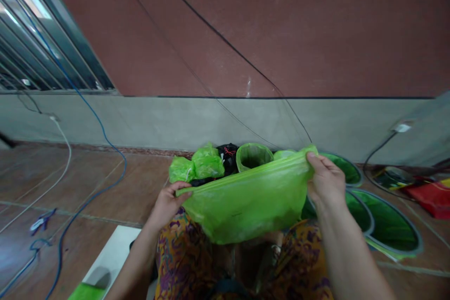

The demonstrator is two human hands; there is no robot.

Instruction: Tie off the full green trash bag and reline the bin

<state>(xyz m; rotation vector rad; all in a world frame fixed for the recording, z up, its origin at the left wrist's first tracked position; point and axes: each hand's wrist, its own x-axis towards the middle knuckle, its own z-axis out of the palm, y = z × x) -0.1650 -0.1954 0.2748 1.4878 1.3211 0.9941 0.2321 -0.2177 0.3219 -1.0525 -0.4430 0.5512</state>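
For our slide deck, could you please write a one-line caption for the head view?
Both hands, left hand and right hand, stretch a green plastic bag above patterned trousers.

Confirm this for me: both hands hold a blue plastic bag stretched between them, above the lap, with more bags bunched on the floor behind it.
Not quite. The head view shows the plastic bag is bright green, not blue. The rest stands: the left hand and the right hand each grip an end and hold it stretched above the lap, and more bags lie bunched on the floor behind it.
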